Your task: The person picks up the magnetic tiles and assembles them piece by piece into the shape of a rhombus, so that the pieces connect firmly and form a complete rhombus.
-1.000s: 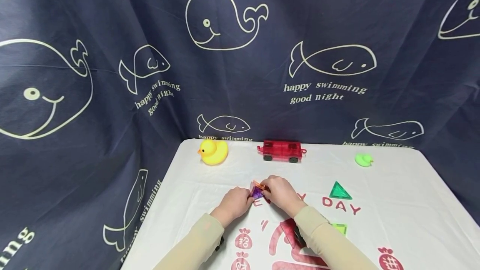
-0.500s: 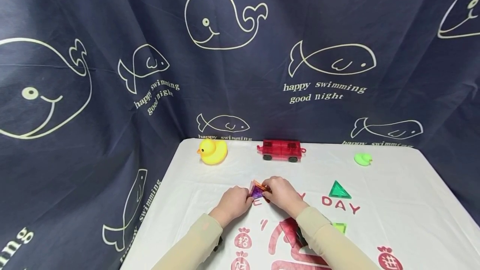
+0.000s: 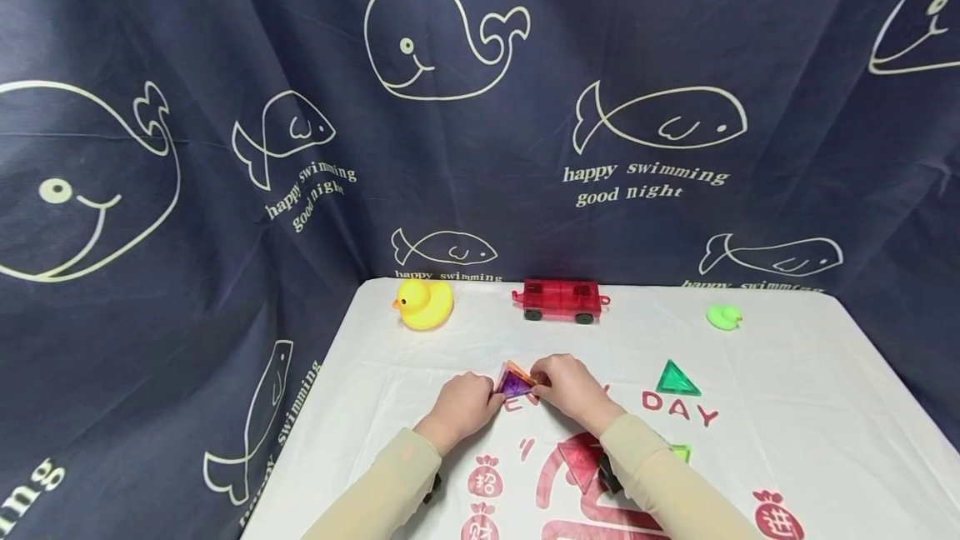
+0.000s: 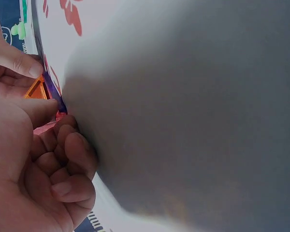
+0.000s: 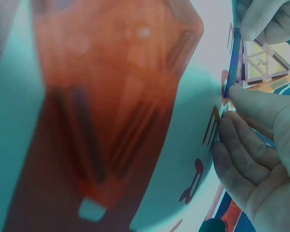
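Near the table's middle, a purple triangular magnetic tile (image 3: 514,384) lies with an orange tile (image 3: 522,371) and a pale pink tile (image 3: 504,375) leaning up along its far edges. My left hand (image 3: 467,407) pinches the left corner, where pink and purple meet. At the right corner my right hand (image 3: 572,390) holds the orange and purple tiles between thumb and fingers. The left wrist view shows the purple tile (image 4: 54,92) edge-on between both thumbs, its other fingers curled. Through the right wrist view, the pink tile (image 5: 267,63) stands tilted; fingertips behind it are partly hidden.
A red wheeled car base (image 3: 561,300) stands at the back, between a yellow duck (image 3: 425,304) and a small green duck (image 3: 723,317). A green triangle tile (image 3: 677,379) lies right. Beside the right forearm are a red tile (image 3: 581,461) and a yellow-green tile (image 3: 682,452).
My right fingers have drawn slightly to the right, uncovering more of the purple and orange tiles. The left hand stays almost where it was.
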`<state>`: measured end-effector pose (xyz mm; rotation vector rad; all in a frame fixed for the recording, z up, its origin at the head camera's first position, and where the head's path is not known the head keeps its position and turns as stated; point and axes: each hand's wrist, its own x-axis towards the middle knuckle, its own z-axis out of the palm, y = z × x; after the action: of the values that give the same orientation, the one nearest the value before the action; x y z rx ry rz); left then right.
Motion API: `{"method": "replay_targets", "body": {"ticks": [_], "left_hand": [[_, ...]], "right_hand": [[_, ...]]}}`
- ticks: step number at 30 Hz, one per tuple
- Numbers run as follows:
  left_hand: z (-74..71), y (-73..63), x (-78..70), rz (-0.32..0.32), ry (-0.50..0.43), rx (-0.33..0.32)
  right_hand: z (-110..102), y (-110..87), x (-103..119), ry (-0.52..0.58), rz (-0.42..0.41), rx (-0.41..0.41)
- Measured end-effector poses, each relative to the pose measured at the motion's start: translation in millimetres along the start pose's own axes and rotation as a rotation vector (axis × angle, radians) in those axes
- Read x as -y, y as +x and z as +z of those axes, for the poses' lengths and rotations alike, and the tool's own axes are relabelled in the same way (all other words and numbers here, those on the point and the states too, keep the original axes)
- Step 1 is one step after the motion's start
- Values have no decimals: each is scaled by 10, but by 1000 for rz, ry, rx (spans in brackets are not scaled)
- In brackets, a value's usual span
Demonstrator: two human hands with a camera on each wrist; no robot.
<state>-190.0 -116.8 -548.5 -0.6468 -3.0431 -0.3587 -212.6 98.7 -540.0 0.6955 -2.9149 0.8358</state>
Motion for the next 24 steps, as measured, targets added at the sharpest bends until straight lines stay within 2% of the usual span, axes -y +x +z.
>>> {"method": "replay_targets", "body": {"ticks": [7,11,18,24], "left_hand": [[-30,-39,-12,6,18,10],[-24,-55,-43,33,10,17],[-52,-103,-203,105,-38,1],[-51,-134,-390,157,-76,22]], "right_hand": [[-90,-111,-75,-63,-2,21],[-156,-163,-173,-93,14,9],[-339,-248,-415,-110,73,-12],[-484,-366,-701,-126,97,-37]]}}
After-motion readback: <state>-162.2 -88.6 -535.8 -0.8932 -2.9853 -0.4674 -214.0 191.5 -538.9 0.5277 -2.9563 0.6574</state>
